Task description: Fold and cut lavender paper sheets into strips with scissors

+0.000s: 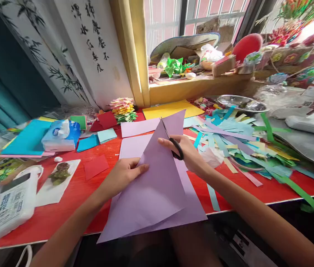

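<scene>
My left hand [125,173] pinches the left edge of a folded lilac paper sheet [157,185], holding it up over the front of the red table [70,200]. My right hand [186,151] is closed round the black handles of a pair of scissors [173,142]. The blades run up along the paper's right edge toward its top point. More lilac sheets [139,127] lie flat on the table behind the held one.
A heap of cut paper strips [237,139] covers the table's right side, by a metal bowl [241,104]. A yellow sheet [170,109], a tissue pack [61,135], teal and red paper squares and a white plastic bag [12,205] lie left. The window sill holds clutter.
</scene>
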{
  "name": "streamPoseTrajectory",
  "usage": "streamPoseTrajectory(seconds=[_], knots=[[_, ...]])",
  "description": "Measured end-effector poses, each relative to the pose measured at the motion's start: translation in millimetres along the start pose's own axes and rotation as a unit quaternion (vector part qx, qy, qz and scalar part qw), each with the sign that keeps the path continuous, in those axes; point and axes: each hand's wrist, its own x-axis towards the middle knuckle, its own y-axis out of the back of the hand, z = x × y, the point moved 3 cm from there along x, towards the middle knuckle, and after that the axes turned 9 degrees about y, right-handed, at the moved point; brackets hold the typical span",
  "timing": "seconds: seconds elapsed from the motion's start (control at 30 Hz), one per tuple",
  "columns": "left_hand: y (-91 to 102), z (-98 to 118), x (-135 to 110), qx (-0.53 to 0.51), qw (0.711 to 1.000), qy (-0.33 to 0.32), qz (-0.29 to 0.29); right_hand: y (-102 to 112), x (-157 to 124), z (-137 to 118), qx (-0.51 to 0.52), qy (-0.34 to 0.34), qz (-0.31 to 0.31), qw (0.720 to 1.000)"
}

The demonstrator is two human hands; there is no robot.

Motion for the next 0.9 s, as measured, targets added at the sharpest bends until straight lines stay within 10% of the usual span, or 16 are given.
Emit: streamPoseTrajectory(seconds=[0.9], knots=[[-0.4, 1.1, -3.8, -0.007, 1.000, 0.001, 0.000, 0.8, 0.9, 6.1, -0.012, 0.016, -0.001, 1.000]])
